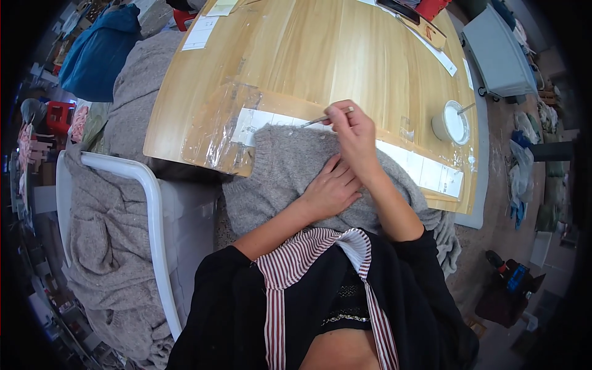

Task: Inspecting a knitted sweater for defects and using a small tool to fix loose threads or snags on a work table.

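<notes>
A grey knitted garment (280,157) lies over the table's near edge and hangs down toward my lap. My left hand (333,190) rests flat on it, fingers stretched out. Above that, my right hand (353,128) pinches a thin, pointed, pen-like tool (320,119). Its tip points left, at the garment's upper edge, where small pale specks show. Whether the tip touches the knit I cannot tell. White paper strips (425,169) with printed lines lie along the table edge, partly under the garment.
On the wooden table (277,55), a white tub (453,123) of white liquid with a stick stands at the right. A phone (399,10) lies at the far edge. At left, a white bin (154,203) holds more grey knitwear (111,228). A grey cart (501,52) stands beyond the right edge.
</notes>
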Tool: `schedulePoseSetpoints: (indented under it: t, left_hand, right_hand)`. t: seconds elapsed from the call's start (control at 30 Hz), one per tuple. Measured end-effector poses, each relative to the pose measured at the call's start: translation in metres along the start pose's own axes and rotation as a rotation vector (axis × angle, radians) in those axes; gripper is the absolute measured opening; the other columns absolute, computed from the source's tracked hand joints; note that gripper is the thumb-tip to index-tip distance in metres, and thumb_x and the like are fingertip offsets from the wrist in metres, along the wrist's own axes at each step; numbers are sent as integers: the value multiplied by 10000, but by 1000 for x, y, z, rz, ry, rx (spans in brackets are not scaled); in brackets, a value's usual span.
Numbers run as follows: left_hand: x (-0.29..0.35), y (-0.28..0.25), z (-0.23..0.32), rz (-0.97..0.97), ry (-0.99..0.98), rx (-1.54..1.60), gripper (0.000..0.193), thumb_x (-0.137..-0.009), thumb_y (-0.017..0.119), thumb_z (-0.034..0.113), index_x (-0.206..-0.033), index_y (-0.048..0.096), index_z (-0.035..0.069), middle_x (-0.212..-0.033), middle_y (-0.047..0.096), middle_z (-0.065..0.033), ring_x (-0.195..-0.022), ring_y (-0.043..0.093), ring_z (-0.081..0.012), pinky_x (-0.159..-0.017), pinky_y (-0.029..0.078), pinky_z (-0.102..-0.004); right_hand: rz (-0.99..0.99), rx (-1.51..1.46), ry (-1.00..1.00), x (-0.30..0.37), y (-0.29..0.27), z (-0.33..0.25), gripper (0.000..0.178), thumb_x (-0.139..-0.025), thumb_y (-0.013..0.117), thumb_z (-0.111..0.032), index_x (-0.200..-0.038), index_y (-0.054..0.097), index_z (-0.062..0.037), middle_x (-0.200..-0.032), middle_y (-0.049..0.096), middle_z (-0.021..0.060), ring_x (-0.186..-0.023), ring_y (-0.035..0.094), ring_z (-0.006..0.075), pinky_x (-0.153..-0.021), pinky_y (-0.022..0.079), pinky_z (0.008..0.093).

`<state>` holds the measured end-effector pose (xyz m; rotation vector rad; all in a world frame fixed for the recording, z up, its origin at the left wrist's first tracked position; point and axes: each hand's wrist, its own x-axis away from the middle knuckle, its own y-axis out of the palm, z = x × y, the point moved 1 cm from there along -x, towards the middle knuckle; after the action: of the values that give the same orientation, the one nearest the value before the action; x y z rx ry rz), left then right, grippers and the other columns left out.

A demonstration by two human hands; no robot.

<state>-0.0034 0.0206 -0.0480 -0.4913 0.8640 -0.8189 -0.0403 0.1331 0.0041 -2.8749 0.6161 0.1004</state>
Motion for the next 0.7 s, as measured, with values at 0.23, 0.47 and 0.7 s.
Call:
schedulePoseSetpoints:
  t: [0.23, 0.47, 0.7]
  left_hand:
    - [78, -85, 9, 423, -321, -99, 56, -875, 548, 13, -821, 560, 13, -901, 618, -131, -900, 583, -302, -879, 440, -419]
    - [172, -78, -84, 756, -957, 284, 213, -830, 487, -76, -1034, 548, -59, -1033, 585, -65, -918, 525, -139, -854, 435, -277]
    - [191, -85, -103, 379, -976, 224, 247, -728, 468, -107, -934, 580, -29, -766, 523, 20, -698, 476, -77, -650, 393, -217]
  right_hand:
    - [713, 15, -257, 37, -190, -21, 178, -993, 557, -187, -974, 605, -17, -803, 636, 48, -693, 519, 62, -652, 424, 215]
    - [873, 415, -110, 18, -333, 53, 206, -942, 628, -202, -988, 632, -1, -816, 620, 22, -740, 520, 63, -681, 423, 216]
    - [813, -106, 253, 30, -335, 91, 232, -922, 635, -207, -1052, 578, -23, -811, 578, 27, -650, 578, 111, -535, 517, 247]
